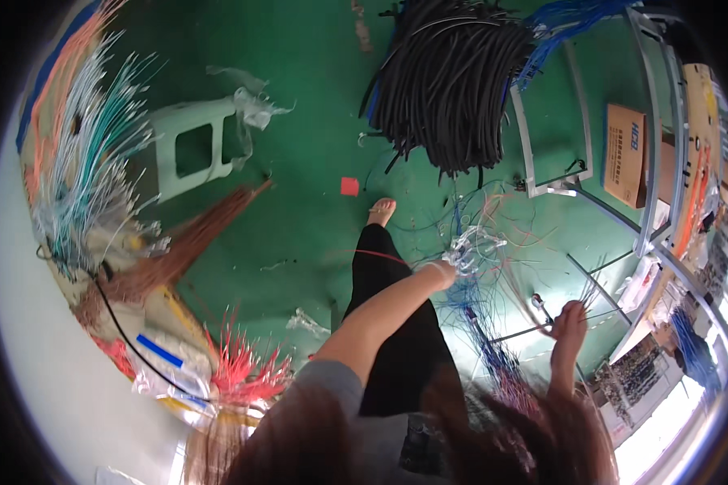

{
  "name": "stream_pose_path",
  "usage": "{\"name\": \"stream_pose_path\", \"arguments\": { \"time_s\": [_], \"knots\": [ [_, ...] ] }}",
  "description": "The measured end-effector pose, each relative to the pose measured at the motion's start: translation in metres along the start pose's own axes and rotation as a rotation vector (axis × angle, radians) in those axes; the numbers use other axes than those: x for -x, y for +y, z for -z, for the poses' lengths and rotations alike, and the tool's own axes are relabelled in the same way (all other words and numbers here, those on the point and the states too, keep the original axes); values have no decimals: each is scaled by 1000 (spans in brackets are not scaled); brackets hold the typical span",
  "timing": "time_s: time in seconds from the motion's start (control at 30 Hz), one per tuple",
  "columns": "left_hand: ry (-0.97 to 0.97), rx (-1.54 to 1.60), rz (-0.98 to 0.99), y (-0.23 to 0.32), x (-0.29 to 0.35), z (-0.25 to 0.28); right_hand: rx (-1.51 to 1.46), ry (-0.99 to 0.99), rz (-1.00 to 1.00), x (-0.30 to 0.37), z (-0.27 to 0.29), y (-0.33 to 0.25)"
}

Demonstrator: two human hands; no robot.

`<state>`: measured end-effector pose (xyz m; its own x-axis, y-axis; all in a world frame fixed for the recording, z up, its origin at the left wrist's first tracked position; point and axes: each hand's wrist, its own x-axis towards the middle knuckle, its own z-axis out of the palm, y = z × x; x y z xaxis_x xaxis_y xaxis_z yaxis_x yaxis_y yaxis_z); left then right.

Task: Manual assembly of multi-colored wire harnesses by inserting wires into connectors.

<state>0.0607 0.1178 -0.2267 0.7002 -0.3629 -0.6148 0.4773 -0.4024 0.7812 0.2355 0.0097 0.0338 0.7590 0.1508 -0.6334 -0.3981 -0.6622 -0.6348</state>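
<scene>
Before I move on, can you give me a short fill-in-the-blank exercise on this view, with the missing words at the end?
The floor is coloured ____.
The big bundle of tubes at the top of the picture is mostly ____.
The cardboard box lies toward the picture's ____ edge.
In the picture, the left hand appears ____ (higher or lower) than the right hand.

Missing words: green; black; right; higher.

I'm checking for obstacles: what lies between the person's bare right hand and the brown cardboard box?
Head view: thin wires at the right hand, dark rods, green floor, then a grey metal bar before the cardboard box.
</scene>
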Motion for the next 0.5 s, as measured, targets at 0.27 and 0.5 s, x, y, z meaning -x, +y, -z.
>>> {"name": "stream_pose_path", "arguments": {
  "time_s": [0.27,0.5],
  "knots": [
    [1668,-134,435,-214,-24,194,137,131,-129,-22,-1,130],
    [1313,140,435,-361,-50,276,-87,228,-289,-27,17,239]
  ]
}}
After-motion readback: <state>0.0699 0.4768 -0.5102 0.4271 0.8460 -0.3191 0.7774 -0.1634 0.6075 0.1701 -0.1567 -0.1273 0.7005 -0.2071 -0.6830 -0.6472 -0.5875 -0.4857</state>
